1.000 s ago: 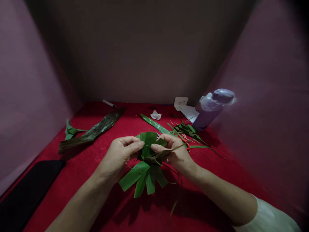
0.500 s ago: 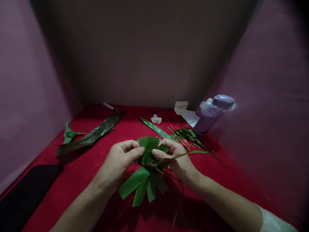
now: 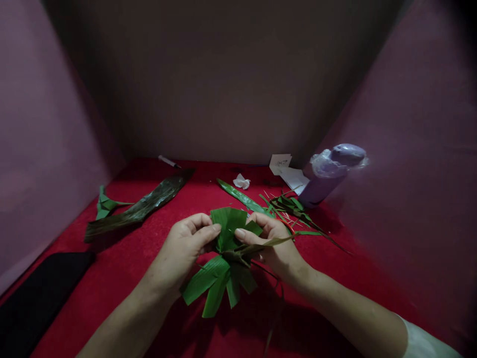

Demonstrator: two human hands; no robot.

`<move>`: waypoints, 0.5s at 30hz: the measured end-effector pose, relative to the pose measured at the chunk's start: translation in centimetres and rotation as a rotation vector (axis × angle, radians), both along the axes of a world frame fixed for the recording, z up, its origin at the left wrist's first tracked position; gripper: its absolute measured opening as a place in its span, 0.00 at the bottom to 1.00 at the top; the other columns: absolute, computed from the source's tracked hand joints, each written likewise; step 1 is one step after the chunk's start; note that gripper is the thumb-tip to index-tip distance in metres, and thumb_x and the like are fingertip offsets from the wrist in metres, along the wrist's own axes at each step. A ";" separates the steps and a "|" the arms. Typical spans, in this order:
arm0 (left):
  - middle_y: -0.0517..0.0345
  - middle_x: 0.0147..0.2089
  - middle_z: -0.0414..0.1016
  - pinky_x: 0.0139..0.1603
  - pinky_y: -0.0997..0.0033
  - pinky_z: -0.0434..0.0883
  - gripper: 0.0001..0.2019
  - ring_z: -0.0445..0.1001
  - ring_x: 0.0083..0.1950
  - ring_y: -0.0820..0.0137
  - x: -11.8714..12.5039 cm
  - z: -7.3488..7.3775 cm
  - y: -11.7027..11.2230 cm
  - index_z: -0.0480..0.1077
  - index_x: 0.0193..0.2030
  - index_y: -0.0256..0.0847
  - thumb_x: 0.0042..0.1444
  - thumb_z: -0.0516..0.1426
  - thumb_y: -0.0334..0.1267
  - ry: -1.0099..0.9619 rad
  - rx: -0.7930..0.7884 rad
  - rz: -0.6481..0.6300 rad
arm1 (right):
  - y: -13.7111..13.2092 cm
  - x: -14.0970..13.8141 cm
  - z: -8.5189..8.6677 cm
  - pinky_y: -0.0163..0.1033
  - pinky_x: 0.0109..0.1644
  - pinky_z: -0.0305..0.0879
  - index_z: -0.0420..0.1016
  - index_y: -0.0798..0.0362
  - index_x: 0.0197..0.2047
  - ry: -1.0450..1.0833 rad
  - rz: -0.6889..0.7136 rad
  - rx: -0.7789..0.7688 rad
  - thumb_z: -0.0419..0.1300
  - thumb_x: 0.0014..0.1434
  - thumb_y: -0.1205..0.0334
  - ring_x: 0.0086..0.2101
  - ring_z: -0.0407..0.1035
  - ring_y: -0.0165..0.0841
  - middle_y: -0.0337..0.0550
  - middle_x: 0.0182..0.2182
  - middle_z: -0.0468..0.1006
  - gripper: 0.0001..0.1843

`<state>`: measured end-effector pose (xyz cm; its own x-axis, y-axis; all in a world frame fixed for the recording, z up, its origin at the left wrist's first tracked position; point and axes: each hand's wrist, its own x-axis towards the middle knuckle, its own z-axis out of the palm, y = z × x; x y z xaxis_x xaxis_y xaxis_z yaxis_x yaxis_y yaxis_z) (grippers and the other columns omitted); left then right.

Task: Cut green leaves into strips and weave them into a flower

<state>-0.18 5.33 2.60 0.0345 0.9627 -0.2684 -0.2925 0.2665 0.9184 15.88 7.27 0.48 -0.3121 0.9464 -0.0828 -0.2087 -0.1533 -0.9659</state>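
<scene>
Table surface covered in red cloth. Left: a long dark leaf lying diagonally, with a small folded green leaf piece just beside it. A flat black object lies at the near left corner. Rear: a pen, a crumpled white scrap and white paper cards. Right: a green leaf strip, a heap of leaf trimmings and thin sticks, and a purple bottle topped with clear plastic wrap.

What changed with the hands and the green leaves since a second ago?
Hardly anything. The left hand and right hand keep pinching the folded leaf bundle, which dipped slightly toward the person. The long dark leaf, leaf scraps and purple bottle stayed put.
</scene>
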 end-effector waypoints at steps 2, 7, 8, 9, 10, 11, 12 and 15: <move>0.66 0.19 0.66 0.22 0.82 0.62 0.10 0.64 0.20 0.80 -0.1 -0.1 0.0 0.64 0.21 0.38 0.45 0.62 0.34 0.002 0.010 -0.013 | 0.0 0.0 0.1 0.27 0.17 0.50 0.60 0.54 0.23 -0.008 -0.002 0.002 0.67 0.46 0.59 0.15 0.56 0.20 0.28 0.15 0.65 0.17; 0.64 0.20 0.69 0.24 0.79 0.65 0.09 0.67 0.22 0.77 -0.4 -0.8 0.1 0.65 0.23 0.39 0.45 0.62 0.34 0.016 0.040 -0.026 | 0.0 -0.1 0.1 0.27 0.18 0.51 0.60 0.54 0.22 -0.009 -0.013 0.011 0.68 0.45 0.59 0.15 0.56 0.20 0.28 0.15 0.65 0.18; 0.64 0.21 0.69 0.25 0.79 0.66 0.08 0.68 0.23 0.77 -0.4 -0.9 0.2 0.66 0.24 0.39 0.45 0.62 0.35 0.012 0.042 -0.029 | 0.0 -0.1 0.1 0.27 0.18 0.51 0.60 0.54 0.22 -0.005 -0.015 0.012 0.68 0.44 0.59 0.15 0.57 0.20 0.28 0.15 0.65 0.18; 0.63 0.22 0.70 0.26 0.78 0.66 0.08 0.68 0.23 0.76 -0.5 -1.0 0.2 0.66 0.24 0.39 0.45 0.63 0.35 0.008 0.040 -0.032 | 0.0 -0.1 0.1 0.27 0.18 0.51 0.60 0.54 0.23 -0.001 -0.012 0.009 0.68 0.44 0.59 0.16 0.57 0.20 0.28 0.15 0.65 0.18; 0.63 0.23 0.71 0.27 0.77 0.67 0.08 0.69 0.24 0.76 -0.5 -1.1 0.2 0.67 0.25 0.39 0.44 0.63 0.35 0.009 0.044 -0.034 | 0.0 0.0 0.0 0.27 0.18 0.52 0.61 0.54 0.23 0.004 -0.007 0.001 0.68 0.44 0.59 0.16 0.58 0.20 0.28 0.15 0.66 0.18; 0.62 0.24 0.72 0.28 0.76 0.68 0.08 0.70 0.26 0.75 -0.5 -1.2 0.2 0.67 0.25 0.38 0.44 0.64 0.35 0.014 0.045 -0.042 | 0.0 0.0 0.0 0.27 0.19 0.52 0.61 0.54 0.23 0.012 0.001 -0.007 0.68 0.44 0.59 0.16 0.58 0.20 0.28 0.15 0.66 0.18; 0.62 0.24 0.72 0.29 0.76 0.68 0.08 0.71 0.26 0.74 -0.5 -1.2 0.2 0.68 0.25 0.38 0.44 0.64 0.34 0.020 0.049 -0.050 | 0.0 0.0 0.0 0.27 0.19 0.52 0.61 0.54 0.24 0.025 0.010 -0.016 0.68 0.44 0.59 0.16 0.58 0.20 0.28 0.15 0.66 0.17; 0.61 0.26 0.73 0.31 0.75 0.69 0.06 0.72 0.28 0.74 -0.5 -1.1 0.2 0.71 0.27 0.38 0.44 0.64 0.35 0.035 0.061 -0.081 | 0.0 0.0 -0.1 0.27 0.20 0.55 0.62 0.54 0.25 0.078 0.039 -0.032 0.69 0.44 0.61 0.17 0.60 0.20 0.29 0.17 0.68 0.17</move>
